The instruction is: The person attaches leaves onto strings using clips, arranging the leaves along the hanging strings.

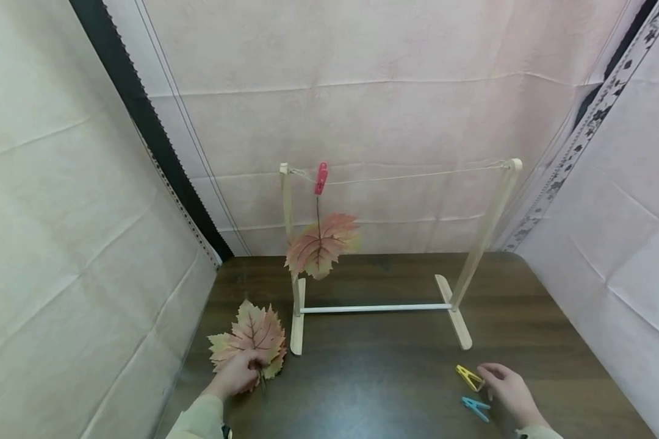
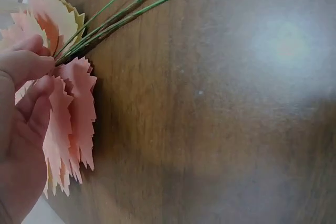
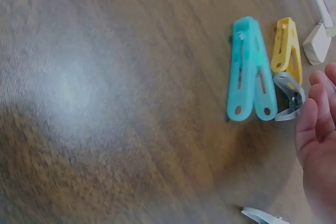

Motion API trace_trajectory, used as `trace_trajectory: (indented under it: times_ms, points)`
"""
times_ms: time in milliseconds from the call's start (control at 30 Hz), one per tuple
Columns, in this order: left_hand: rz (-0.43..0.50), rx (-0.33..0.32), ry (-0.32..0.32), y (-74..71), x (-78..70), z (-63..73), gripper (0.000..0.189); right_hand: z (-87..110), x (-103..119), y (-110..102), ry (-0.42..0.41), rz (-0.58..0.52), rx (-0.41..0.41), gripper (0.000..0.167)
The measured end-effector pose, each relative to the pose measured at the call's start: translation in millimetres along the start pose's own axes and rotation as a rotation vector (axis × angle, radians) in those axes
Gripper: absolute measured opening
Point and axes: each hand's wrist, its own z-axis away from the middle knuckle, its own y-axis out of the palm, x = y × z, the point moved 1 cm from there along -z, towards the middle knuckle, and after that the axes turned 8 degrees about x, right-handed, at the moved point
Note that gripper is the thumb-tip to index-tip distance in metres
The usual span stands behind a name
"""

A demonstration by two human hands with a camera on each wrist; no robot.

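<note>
My left hand (image 1: 240,373) pinches the stems of several maple leaves (image 1: 252,332) in faded pink and pale yellow, at the table's left. Green stem ends (image 2: 131,9) stick out beyond its fingertips in the left wrist view. On the right side, my right hand (image 1: 507,393) has its fingers loosely bent beside some clothespins. Its fingertips are right by a grey clip (image 3: 289,97). A yellow clothespin (image 1: 468,377) and a blue clothespin (image 1: 475,408) lie just left of these fingers. Low in the right wrist view, another grey clip (image 3: 262,216) is partly cut off.
A wooden stand (image 1: 480,250) with a white bottom bar (image 1: 376,309) is at the back of the brown table (image 1: 373,378). Along its string (image 1: 412,177), a red clothespin (image 1: 321,178) holds one hanging leaf (image 1: 321,247) near the left post. Pale cloth walls surround the table.
</note>
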Motion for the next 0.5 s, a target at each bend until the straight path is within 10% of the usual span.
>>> trace_trajectory:
  times_ms: [200,500]
  points:
    - [-0.193,0.038,0.135,8.5,0.9,-1.5,0.027,-1.6,2,4,-0.007,-0.044,0.001,0.055]
    - [-0.300,0.021,0.125,10.0,-5.3,-7.6,0.025,-4.9,8,5,-0.024,-0.083,-0.012,0.053]
